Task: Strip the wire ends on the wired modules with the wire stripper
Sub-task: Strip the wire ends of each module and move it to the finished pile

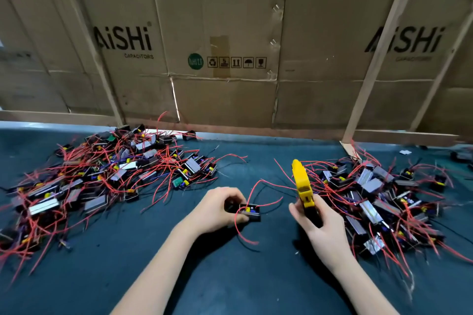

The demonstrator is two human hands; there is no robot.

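My left hand [217,208] grips a small black wired module [252,211] just above the dark mat, near the middle. Red wires curl up and down from the module, and a thin black one trails below it. My right hand [316,225] holds the yellow wire stripper [302,183] upright by its black handles, its head pointing away from me. The stripper's jaws are apart from the module's wires. A gap of mat lies between the two hands.
A large pile of wired modules [102,174] with tangled red wires lies at the left, a second pile [378,199] at the right. Flattened cardboard boxes [230,46] and wooden slats wall off the back. The blue-green mat [230,276] covers the table.
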